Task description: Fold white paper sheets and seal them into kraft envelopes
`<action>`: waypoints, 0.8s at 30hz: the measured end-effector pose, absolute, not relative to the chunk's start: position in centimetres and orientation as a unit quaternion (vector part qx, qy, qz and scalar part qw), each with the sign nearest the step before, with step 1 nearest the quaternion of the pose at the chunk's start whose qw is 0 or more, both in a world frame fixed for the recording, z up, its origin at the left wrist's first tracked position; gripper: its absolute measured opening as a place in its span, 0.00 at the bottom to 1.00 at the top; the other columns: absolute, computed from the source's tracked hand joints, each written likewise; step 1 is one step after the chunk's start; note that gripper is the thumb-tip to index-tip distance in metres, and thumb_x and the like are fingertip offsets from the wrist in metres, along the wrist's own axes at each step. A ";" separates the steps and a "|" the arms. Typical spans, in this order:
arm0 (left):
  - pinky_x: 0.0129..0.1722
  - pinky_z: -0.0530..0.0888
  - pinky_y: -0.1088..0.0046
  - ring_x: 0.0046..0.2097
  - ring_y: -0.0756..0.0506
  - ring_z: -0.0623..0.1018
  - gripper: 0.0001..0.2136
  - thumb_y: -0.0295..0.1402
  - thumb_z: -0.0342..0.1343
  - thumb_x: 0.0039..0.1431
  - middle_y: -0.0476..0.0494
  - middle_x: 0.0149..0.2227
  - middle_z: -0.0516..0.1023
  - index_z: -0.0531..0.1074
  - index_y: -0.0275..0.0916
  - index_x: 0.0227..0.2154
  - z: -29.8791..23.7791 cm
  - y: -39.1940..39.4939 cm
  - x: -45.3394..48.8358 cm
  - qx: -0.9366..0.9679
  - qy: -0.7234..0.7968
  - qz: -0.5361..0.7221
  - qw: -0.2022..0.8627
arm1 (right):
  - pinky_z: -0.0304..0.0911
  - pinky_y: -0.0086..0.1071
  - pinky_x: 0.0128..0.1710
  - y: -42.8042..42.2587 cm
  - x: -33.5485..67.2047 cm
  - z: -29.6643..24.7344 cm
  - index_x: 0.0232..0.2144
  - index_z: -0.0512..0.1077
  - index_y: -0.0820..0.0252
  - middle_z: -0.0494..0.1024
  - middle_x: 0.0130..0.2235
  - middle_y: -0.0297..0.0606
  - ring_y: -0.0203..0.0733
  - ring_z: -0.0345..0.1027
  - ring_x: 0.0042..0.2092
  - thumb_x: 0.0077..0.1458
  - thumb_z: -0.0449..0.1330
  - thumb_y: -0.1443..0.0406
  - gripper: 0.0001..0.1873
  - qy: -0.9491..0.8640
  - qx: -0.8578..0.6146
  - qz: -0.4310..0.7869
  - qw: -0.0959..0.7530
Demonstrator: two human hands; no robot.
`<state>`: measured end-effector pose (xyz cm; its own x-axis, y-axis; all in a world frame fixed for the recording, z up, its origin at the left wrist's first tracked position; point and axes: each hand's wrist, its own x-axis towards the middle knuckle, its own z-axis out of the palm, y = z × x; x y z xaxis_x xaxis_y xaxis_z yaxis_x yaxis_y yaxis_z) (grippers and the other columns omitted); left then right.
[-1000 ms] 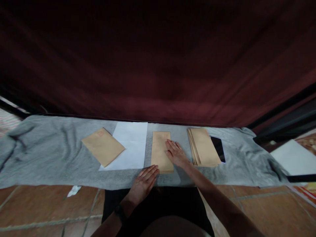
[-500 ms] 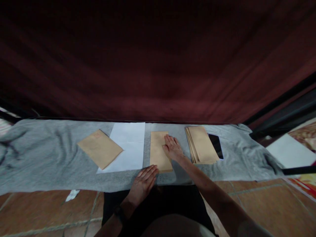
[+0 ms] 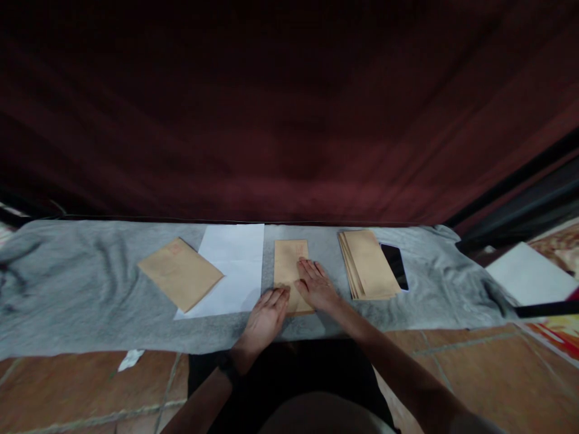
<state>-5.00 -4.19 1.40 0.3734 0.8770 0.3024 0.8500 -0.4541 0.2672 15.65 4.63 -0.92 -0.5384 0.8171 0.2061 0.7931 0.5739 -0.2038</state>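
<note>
A brown paper envelope [image 3: 286, 259] lies upright before me on the grey cloth, with small red print at its upper right. My left hand [image 3: 268, 314] rests on its lower left part, fingers stretched out. Flat across the right edge lies my right hand [image 3: 316, 284], its fingers extended over the paper. Neither hand grips anything. To the left, another brown envelope [image 3: 181, 272] sits slantwise, partly over white paper sheets [image 3: 239, 265]. On the right is a fanned stack of brown envelopes [image 3: 371, 265].
A dark phone [image 3: 394, 265] lies beside the stack, partly covered by it. The grey cloth [image 3: 90, 289] covers the long narrow surface. Dark red fabric [image 3: 289, 120] hangs behind it. A white scrap [image 3: 131, 360] is on the tiled floor [image 3: 67, 392].
My left hand has moved up onto the envelope. My right hand has slid down a little, uncovering the red print at the envelope's upper right.
</note>
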 end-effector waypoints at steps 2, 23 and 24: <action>0.56 0.75 0.60 0.54 0.41 0.78 0.19 0.31 0.41 0.74 0.38 0.53 0.80 0.71 0.37 0.58 1.6 -3.2 -4.7 0.822 0.533 0.197 0.039 | 0.43 0.48 0.74 4.2 15.8 -0.9 0.71 0.56 0.66 0.57 0.72 0.47 0.48 0.50 0.73 0.72 0.48 0.59 0.30 -0.881 -0.450 0.044 0.140; 0.72 0.55 0.54 0.73 0.41 0.58 0.26 0.42 0.36 0.76 0.41 0.71 0.62 0.61 0.37 0.68 0.7 5.9 -0.7 0.848 0.511 0.121 0.068 | 0.57 0.43 0.69 1.3 17.1 1.7 0.49 0.76 0.59 0.80 0.53 0.43 0.45 0.69 0.60 0.65 0.57 0.66 0.12 -0.906 -0.330 0.162 0.210; 0.72 0.54 0.55 0.73 0.42 0.58 0.25 0.41 0.36 0.76 0.41 0.71 0.62 0.61 0.37 0.68 0.5 6.2 -0.5 0.850 0.509 0.122 0.065 | 0.57 0.43 0.69 1.3 17.1 1.7 0.48 0.76 0.58 0.80 0.53 0.43 0.45 0.69 0.60 0.65 0.57 0.66 0.12 -0.905 -0.331 0.164 0.212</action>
